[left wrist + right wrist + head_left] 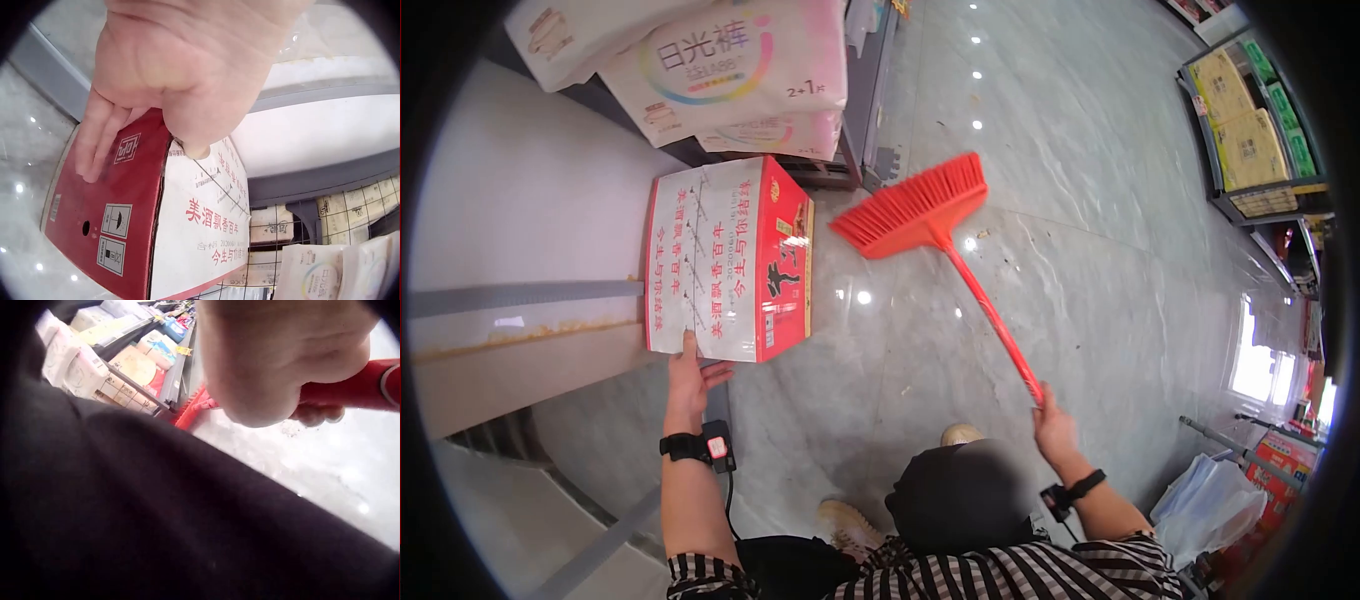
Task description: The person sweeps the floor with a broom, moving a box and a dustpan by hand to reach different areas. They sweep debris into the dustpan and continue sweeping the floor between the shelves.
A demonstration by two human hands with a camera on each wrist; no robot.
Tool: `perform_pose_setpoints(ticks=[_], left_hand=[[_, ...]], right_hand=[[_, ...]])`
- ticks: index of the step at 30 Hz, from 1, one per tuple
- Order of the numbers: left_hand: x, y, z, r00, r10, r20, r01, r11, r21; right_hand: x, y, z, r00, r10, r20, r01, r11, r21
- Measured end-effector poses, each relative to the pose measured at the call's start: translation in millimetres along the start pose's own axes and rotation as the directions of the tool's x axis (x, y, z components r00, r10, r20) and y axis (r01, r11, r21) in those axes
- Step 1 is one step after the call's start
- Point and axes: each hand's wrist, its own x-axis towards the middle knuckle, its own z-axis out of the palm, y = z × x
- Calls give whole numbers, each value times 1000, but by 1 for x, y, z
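My left hand grips the near edge of a red and white cardboard box, beside a shelf. In the left wrist view, the thumb of this hand lies over the white top, and the fingers reach down the red side of the box. Out to the right, my right hand holds a red broom by the end of its handle. The broom's bristles spread over the floor near the shelf's corner. The right wrist view shows that hand wrapped around the red handle.
White and pink packs sit on the shelf beyond the box. Glossy grey tiles with small bits of debris make up the floor. Another shelf with yellow packs stands at far right. A pale plastic bag lies at lower right.
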Motion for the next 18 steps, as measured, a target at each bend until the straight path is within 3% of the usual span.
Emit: perform_pose_setpoints(ticks=[4, 9, 11, 13, 14, 16, 18], left_hand=[[0, 1, -1, 1000, -6, 6, 6, 1000, 23], [1, -1, 0, 1000, -10, 0, 10, 999, 46], [-1, 1, 1, 999, -35, -17, 36, 997, 69], [-1, 1, 0, 999, -46, -6, 46, 995, 92], [-1, 2, 0, 998, -57, 1, 57, 994, 93], [-3, 3, 2, 998, -62, -6, 63, 992, 107], [-4, 5, 4, 997, -71, -13, 72, 992, 108]], right_hand=[[-41, 44, -44, 1000, 20, -14, -19, 998, 55], [-36, 28, -41, 999, -21, -29, 25, 988, 155], [-14, 11, -17, 966, -201, -164, 234, 948, 216], [5, -17, -12, 982, -188, -8, 184, 952, 246], [10, -24, -8, 984, -180, -4, 175, 950, 259], [17, -32, 3, 967, -236, 97, 217, 962, 168], [13, -20, 9, 959, -276, 56, 264, 950, 169]])
